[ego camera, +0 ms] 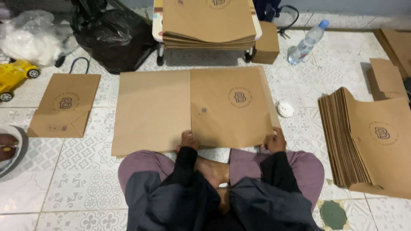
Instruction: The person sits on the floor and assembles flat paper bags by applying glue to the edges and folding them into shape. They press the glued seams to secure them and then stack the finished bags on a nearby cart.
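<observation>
A: How does that brown paper sheet (195,109) handle?
B: Light, thin, creases easily; best held at its near edge. It lies flat on the floor (77,179).
A: The hands?
B: Left hand (188,139) and right hand (275,140) each pinch that edge. One sheet, two stacks nearby.

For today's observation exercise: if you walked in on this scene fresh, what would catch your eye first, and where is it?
First, the large brown paper sheet spread flat on the tiled floor in the middle, with the person's left hand and right hand pressing its near edge. Next, the thick stack of brown paper sheets leaning at the right, and another pile on the low table at the top. A finished paper bag lies at the left.
</observation>
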